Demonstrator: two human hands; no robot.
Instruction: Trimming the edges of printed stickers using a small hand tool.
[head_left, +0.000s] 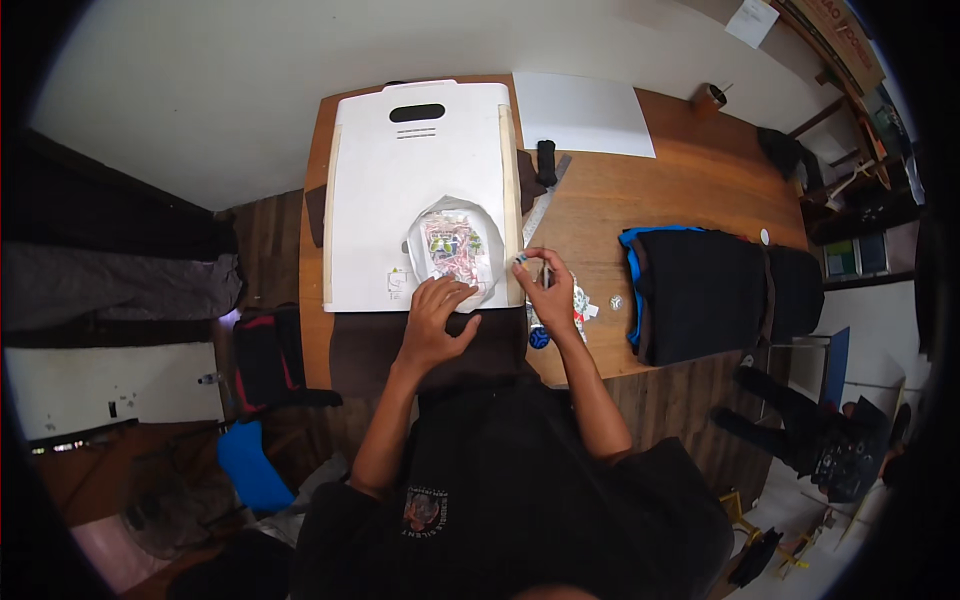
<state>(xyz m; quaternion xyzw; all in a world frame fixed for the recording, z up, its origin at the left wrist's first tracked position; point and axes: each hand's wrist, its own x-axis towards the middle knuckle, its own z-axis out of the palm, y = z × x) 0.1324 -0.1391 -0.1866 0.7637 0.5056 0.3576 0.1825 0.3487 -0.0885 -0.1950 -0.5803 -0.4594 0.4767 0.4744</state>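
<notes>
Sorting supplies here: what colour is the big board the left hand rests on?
White, with a dark oval handle slot near its far end. The board shows in the head view.

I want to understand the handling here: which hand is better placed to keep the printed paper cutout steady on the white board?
Left. The left hand already rests on the printed paper cutout; the right hand pinches a small tool beside the white board.

Small item point(532, 262) in right fingers, indistinct

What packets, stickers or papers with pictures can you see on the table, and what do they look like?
Clear packet: on the white board, under the left hand; rounded, red and green print.
Small sticker: board's lower edge; pale square.
Printed scraps: beside the right hand; white, multicoloured.
Blank sheet: table's far edge; white rectangle.
</notes>
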